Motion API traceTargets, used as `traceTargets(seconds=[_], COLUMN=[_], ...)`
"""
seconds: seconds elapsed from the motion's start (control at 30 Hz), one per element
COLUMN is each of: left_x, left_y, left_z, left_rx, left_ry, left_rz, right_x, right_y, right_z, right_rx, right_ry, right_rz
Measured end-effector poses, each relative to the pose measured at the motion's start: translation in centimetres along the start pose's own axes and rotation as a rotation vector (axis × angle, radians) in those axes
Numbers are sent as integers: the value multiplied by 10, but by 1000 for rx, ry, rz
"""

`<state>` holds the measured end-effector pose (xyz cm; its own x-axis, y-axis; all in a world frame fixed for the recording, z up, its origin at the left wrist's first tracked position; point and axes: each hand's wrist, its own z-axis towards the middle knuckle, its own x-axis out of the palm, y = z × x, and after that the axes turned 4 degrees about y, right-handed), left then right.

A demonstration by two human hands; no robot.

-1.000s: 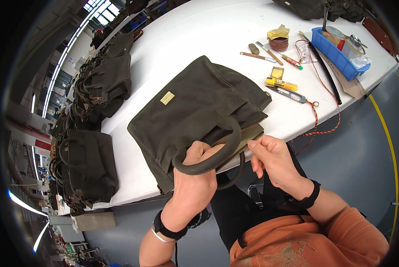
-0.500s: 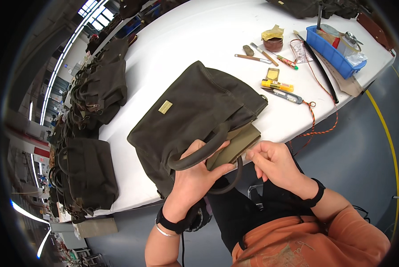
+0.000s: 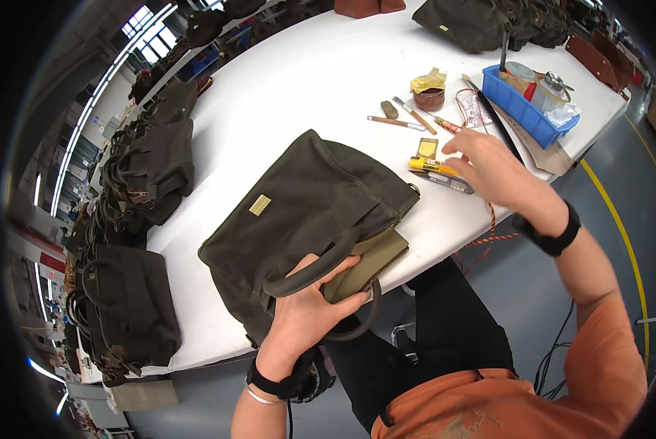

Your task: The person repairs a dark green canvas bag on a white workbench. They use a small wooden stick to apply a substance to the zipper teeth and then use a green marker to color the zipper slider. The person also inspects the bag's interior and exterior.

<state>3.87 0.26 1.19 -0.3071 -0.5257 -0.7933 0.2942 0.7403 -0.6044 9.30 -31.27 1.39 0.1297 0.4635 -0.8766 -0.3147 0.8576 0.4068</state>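
A dark olive handbag [image 3: 291, 197] with a small gold plate lies on the white table, its zipped opening toward me. My left hand [image 3: 302, 311] reaches through one bag handle [image 3: 315, 269] and is closed on the edge of the opening, thumb on the khaki lining [image 3: 375, 267]. My right hand [image 3: 496, 170] hovers at the table's right side with bent fingers apart, holding nothing. Just below its fingertips lie a yellow tube [image 3: 432, 166] and a grey pointed tool [image 3: 445, 181], which the hand partly covers.
Several dark bags [image 3: 127, 307] line the left table edge. On the right are a blue bin [image 3: 525, 110], a jar [image 3: 428, 97] topped with yellow paper, brown-handled tools [image 3: 416, 115] and a long black strip [image 3: 496, 121]. More bags [image 3: 463, 25] stand at the far end.
My right hand has left the zipper edge of the handbag and moved up and right to the small tools. My left hand keeps its grip on the bag. The view has shifted slightly.
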Motion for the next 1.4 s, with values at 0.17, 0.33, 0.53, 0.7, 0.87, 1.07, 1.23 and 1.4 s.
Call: traceTargets(seconds=[0.17, 0.33, 0.53, 0.7, 0.87, 1.07, 1.23, 1.4], left_x=[-2, 5, 11, 10, 10, 10, 11, 15], left_y=[2, 8, 19, 15, 12, 10, 9, 14], left_z=[-2, -1, 0, 0, -2, -3, -2, -2], left_rx=[10, -38, 130, 88, 94, 181, 191, 170], left_ry=[-15, -11, -112, -103, -124, -114, -98, -108], left_rz=[4, -94, -97, -118, -130, -90, -90, -108], right_x=[13, 15, 22, -7, 5, 54, 77, 54], right_y=[-39, -43, -48, -24, 49, 86, 101, 93], right_z=[42, 69, 74, 51, -43, -69, -56, -62], right_rx=[-233, -251, -107, -153, -215, -328, -472, -444], right_ry=[183, 401, 184, -198, 47, -79, -202, -4], right_rz=[-182, -268, -276, -86, 306, 423, 402, 79])
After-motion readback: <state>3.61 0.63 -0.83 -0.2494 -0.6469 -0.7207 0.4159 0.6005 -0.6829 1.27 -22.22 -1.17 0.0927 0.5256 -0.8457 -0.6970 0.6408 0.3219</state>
